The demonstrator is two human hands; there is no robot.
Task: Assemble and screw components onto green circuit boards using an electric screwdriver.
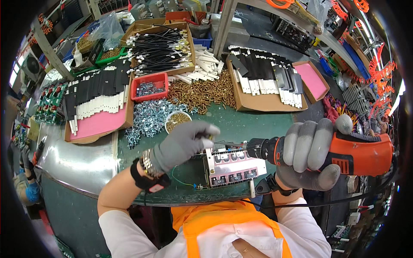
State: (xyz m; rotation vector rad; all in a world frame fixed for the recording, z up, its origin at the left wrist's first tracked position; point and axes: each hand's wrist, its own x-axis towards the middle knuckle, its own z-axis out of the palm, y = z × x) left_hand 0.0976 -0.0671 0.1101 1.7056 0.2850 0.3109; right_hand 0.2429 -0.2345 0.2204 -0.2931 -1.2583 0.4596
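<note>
My right hand [307, 150], in a grey glove, is wrapped round an orange-red power screwdriver [363, 155] with a black chuck. Its thin bit [230, 143] points left, toward my other hand. My left hand [183, 146], also gloved in grey, is closed in a pinch at the tip of the bit. A small yellowish bit shows between those fingers, too little to name. Below the bit lies a circuit assembly [236, 165] with a pale metal plate, black components and a white strip at its left end. A thin green wire [178, 181] runs from it.
Loose brass screws [202, 91], silvery metal parts [150, 116], a white cup [177, 112] and a red bin [149, 87] stand beyond my hands. Cardboard trays [258, 103] hold black and white strips. Black cables [159, 49] fill a box. A co-worker's hand [26, 157] shows far left.
</note>
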